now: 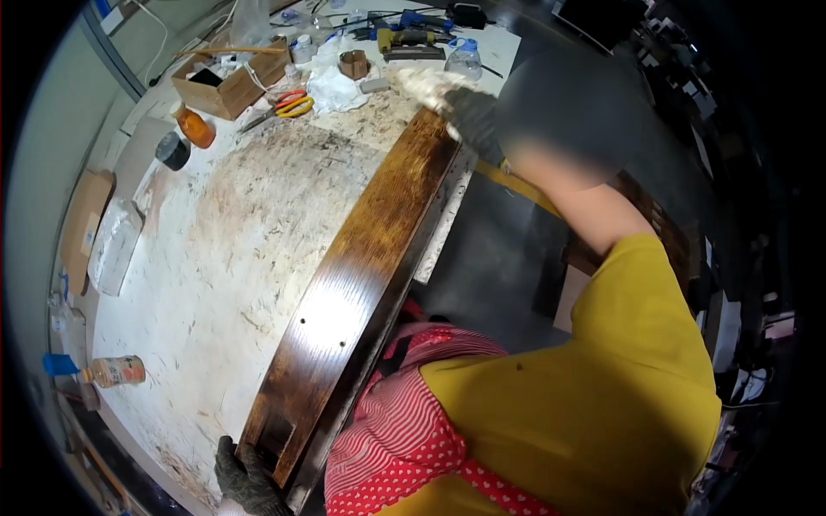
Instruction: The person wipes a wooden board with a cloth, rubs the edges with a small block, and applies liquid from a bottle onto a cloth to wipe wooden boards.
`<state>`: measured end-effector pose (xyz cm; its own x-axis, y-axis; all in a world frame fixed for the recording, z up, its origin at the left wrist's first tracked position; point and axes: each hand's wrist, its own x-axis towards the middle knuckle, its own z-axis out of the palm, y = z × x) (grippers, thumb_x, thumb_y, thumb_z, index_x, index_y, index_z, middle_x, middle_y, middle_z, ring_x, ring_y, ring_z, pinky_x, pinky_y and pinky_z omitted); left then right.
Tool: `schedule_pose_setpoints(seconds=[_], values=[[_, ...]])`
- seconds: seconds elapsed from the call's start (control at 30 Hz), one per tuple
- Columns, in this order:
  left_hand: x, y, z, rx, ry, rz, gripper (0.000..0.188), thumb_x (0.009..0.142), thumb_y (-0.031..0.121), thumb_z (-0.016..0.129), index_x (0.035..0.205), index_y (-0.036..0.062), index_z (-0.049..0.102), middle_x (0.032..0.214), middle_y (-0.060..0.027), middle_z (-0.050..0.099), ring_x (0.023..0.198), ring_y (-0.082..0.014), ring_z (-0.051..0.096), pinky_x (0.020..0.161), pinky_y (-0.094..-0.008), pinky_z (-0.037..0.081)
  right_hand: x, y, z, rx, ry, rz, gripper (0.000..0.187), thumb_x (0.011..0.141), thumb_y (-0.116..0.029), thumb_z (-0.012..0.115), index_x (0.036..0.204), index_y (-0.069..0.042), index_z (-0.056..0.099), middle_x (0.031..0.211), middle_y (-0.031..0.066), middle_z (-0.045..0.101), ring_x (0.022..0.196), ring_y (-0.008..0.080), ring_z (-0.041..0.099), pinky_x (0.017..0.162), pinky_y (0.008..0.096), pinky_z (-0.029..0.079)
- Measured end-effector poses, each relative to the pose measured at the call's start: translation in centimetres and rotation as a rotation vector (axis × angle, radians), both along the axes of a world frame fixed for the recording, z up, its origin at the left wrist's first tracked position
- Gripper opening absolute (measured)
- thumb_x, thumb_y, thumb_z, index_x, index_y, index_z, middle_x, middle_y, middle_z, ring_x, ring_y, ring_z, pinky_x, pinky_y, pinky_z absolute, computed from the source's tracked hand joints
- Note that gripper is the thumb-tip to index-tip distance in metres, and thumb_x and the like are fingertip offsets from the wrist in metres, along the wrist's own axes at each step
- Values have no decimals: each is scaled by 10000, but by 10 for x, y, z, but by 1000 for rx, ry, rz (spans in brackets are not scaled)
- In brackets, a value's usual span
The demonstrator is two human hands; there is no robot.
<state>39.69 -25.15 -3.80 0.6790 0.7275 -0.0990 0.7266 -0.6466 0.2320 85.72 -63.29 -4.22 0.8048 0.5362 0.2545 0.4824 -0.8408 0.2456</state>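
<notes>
A long brown stained wooden board (344, 284) with dark grain lies slantwise along the table's right edge. It has two small holes and a rectangular cutout near its close end. My left hand (249, 482), in a dark patterned glove, grips that close end beside the cutout. At the far end, my right hand (475, 119) wears a dark glove and is closed on a whitish crumpled cloth (426, 86). The cloth sits against the board's far tip; motion smears it somewhat.
A stained white table (232, 267) holds a wooden box (232, 82), scissors (288, 105), an orange bottle (194, 126), a dark jar (172, 150) and a drink bottle (116, 371). Power tools (409, 39) and a clear jug (465, 58) stand farthest back. A grey blur covers the upper right.
</notes>
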Motion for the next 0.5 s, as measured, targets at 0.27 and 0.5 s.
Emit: schedule_pose_setpoints(seconds=[0.27, 0.5], values=[[-14, 4, -6, 99, 14, -72, 437, 943, 339, 546, 1244, 28, 604, 1130, -206, 645, 1014, -384, 605, 894, -445, 480, 96, -44, 12, 182, 82, -282, 455, 982, -394, 430, 1262, -62, 562, 1216, 182, 619, 1113, 331, 596, 948, 408, 464], [-6, 6, -25, 221, -239, -159, 397, 842, 356, 664, 1074, 36, 641, 895, -155, 644, 838, -345, 590, 767, -445, 446, 53, 67, 79, 206, -406, 412, 411, 936, -327, 565, 1239, -52, 584, 1188, 176, 628, 1059, 322, 611, 936, 390, 475]])
